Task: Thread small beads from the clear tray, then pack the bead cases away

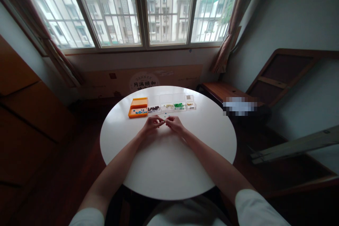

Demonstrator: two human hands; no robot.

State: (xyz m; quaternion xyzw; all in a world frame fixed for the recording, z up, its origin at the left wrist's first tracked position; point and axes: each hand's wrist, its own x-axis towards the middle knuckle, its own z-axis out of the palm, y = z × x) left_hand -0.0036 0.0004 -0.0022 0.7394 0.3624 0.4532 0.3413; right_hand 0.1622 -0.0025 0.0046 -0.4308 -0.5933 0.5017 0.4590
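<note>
- Your left hand (153,122) is reaching in over the white round table (166,169); thumb + index are bending twd each other w/ a small gap behind the tips; can't tell if they're gripping anything.
- Your right hand (174,123) is meeting it tip to tip, thumb + index closing in a pinch on a tiny dark-yellowish piece (164,120); too small to ID.
- That piece is sitting btwn both hands' fingertips, approx mid-table L-R, near the far half.
- A tiny dark bit (165,114) is lying on the tabletop just beyond your fingertips.
- Orange rectangular plastic box (130,116) is standing open, far L of your hands, w/ small blue pieces (140,112) lying loose in it.
- Clear plastic compartment boxes (182,96) are lining up to its R, lids up. L to R they're holding: dark brown pieces (154,108), pale yellow pieces (169,106), bright green pieces (179,105), amber pieces (189,104).
- Both forearms are angling in from the near edge, wrists low over the table.
</note>
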